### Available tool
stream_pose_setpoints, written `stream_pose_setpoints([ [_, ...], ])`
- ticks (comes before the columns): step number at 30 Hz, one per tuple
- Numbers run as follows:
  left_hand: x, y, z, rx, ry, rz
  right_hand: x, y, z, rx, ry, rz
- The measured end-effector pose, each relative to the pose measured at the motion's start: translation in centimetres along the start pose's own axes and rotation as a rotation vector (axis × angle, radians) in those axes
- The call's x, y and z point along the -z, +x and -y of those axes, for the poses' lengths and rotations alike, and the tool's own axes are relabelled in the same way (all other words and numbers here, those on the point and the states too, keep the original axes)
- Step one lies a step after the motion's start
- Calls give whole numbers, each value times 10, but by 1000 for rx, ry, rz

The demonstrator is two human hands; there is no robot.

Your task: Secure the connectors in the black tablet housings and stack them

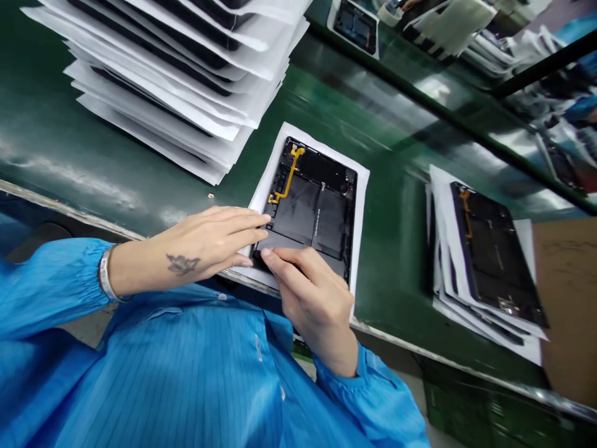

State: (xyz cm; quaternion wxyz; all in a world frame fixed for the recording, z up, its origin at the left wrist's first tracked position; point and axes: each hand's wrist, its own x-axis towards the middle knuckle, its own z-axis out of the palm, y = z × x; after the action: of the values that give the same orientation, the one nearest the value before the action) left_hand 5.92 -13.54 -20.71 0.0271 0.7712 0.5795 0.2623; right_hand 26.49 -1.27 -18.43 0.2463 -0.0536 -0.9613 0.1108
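An opened tablet housing (303,211) with black battery panels and a yellow flex cable (291,177) lies on a white sheet (362,186) in front of me. My left hand (219,239) reaches in from the left, its fingers stretched out flat with the tips at the housing's left edge. Over the near left corner is my right hand (314,286), thumb and index finger pinched together. A small dark bit shows by those fingertips, but I cannot make out what it is.
A tall stack of white sheets with dark panels between them (186,81) stands at the back left. To the right, another tablet housing (499,249) tops a lower stack beside a brown cardboard sheet (566,298). A further tablet (355,28) lies behind the dark rail (420,112).
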Motion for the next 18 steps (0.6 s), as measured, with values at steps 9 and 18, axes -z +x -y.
stream_pose_setpoints([
  [9,-2,-2,0,-6,2,-5,2,4,4,60,-89,54],
  [18,-2,1,0,-8,-14,-47,20,26,-8,340,-259,277],
])
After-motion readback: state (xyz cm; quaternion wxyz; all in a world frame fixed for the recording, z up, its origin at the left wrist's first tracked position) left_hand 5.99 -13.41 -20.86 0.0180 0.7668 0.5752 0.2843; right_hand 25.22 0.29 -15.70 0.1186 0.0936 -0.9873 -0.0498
